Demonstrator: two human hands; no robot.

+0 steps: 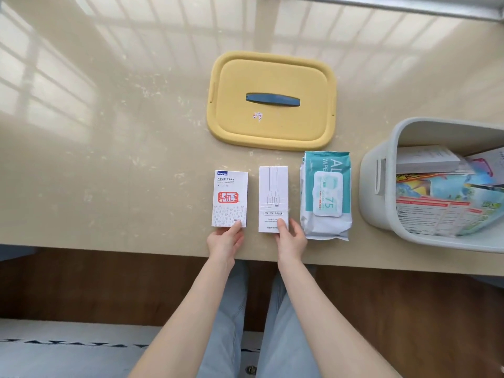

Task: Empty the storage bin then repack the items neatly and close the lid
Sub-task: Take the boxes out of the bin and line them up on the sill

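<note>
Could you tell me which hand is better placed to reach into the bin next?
Right, probably: the right hand sits nearer the pale grey plastic bin than the left hand does.

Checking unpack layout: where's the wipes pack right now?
Head view, right of centre: the wipes pack lies flat near the table's front edge, between the white cable box and the grey bin, yellow lid just beyond.
</note>
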